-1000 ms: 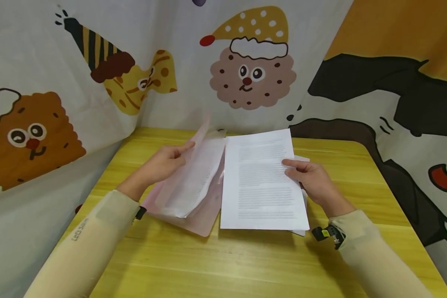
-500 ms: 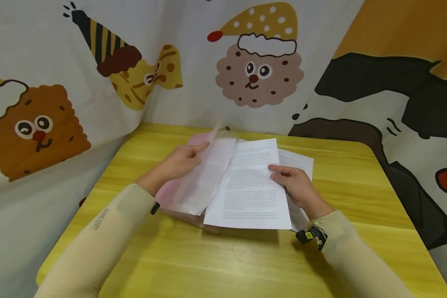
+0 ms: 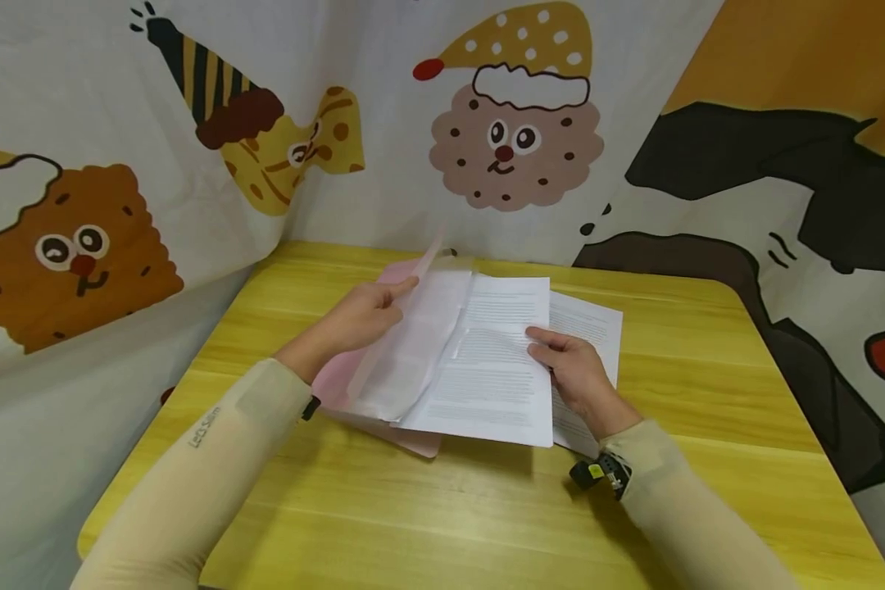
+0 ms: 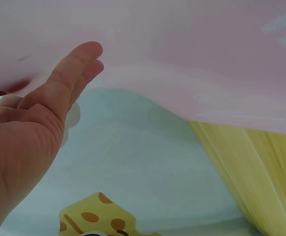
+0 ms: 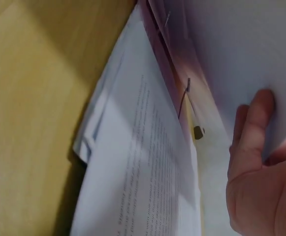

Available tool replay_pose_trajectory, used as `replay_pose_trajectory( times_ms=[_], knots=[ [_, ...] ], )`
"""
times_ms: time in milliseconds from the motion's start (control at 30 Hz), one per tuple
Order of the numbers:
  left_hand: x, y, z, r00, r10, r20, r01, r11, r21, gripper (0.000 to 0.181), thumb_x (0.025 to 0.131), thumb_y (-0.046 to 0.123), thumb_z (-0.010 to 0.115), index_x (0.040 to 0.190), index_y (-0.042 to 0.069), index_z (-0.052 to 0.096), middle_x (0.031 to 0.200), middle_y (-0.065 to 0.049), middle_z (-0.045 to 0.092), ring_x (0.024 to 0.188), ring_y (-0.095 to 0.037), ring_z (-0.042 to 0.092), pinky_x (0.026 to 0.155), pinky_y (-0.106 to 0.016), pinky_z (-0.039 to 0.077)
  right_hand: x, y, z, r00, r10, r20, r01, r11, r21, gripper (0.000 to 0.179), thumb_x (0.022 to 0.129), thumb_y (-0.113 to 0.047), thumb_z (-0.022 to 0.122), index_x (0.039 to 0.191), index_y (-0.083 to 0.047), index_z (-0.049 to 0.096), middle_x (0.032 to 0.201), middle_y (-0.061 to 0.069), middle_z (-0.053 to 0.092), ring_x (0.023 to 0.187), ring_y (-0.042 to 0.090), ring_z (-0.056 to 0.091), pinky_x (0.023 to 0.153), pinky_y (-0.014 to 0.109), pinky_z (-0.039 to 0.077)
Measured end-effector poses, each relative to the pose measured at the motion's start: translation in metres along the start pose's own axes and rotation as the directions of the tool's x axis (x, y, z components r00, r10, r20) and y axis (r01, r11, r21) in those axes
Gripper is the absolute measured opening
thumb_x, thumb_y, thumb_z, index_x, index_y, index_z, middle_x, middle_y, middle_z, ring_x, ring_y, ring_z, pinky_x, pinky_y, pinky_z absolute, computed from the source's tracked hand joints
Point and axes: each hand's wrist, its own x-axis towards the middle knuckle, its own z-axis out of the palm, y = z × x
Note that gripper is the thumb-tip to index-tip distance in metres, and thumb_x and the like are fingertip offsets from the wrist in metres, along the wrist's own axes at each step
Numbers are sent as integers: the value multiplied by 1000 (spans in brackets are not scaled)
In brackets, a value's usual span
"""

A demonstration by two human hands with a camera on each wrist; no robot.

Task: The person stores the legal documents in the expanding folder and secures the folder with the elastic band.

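From where I stand, the left sleeve (image 3: pixel 195 483) seems to read "LetsSlim"; lettering on the printed sheet (image 3: pixel 497 385) and pink folder (image 4: pixel 182 49) stays too faint to make out.

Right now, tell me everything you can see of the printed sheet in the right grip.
The printed sheet is white, rectangular and looks like thin paper, bearing rows of small dark text, unreadable here. It is raised off the table, partly overlapping another sheet in the head view. The right grip pinches its right edge. Most of its left side is hidden by the translucent sleeve.
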Motion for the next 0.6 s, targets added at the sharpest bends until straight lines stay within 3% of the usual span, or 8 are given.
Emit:
replay_pose_trajectory(
  times_ms=[167, 333, 400, 467, 567, 600],
  knots=[
    [1, 1, -1, 1000, -6, 2, 6, 1000, 2, 59, 107, 14, 49, 165, 16, 39, 100, -18, 64, 63, -18, 35, 61, -30, 38, -2, 3, 10, 999, -11, -52, 11, 1000, -10, 48, 108, -18, 63, 155, -8, 57, 158, 19, 52, 90, 1, 69, 74, 18, 59],
    [4, 3, -1, 1000, -2, -6, 2, 1000, 6, 59, 107, 13, 50, 165, 17, 40, 84, -10, 54, 61, -17, 34, 57, -27, 36, -3, 5, 18, 997, -43, -68, 45, 999, 20, 47, 107, -15, 63, 153, -4, 58, 158, 18, 52, 98, 0, 67, 80, 16, 58],
    [5, 4, 0, 1000, 2, -10, -2, 1000, 8, 59, 107, 13, 49, 165, 16, 40, 100, -17, 66, 63, -18, 35, 58, -27, 37, -3, 5, 23, 996, -57, -70, 59, 998, 23, 47, 108, -15, 63, 153, -4, 58, 159, 18, 52, 101, 1, 67, 81, 16, 58],
    [5, 4, 1, 1000, 3, -11, -3, 1000, 5, 59, 107, 13, 50, 165, 15, 40, 104, -19, 66, 63, -18, 35, 58, -28, 38, -3, 5, 33, 996, -69, -57, 70, 997, 12, 46, 108, -16, 63, 152, -5, 59, 158, 17, 55, 104, 3, 67, 81, 17, 59],
    [5, 5, 3, 1000, 2, -11, -2, 1000, 5, 58, 106, 13, 50, 164, 14, 41, 95, -15, 66, 61, -17, 33, 58, -27, 37, 0, 2, 50, 997, -80, 0, 80, 996, -30, 45, 109, -19, 61, 153, -8, 60, 158, 15, 57, 106, 7, 68, 80, 21, 60],
    [6, 5, 4, 1000, 0, -12, 0, 1000, 4, 58, 106, 13, 51, 164, 14, 42, 84, -10, 58, 59, -16, 32, 57, -27, 36, 1, 0, 56, 997, -78, 21, 79, 996, -38, 44, 110, -19, 59, 153, -9, 60, 158, 15, 58, 105, 8, 68, 79, 21, 60]
  ],
)
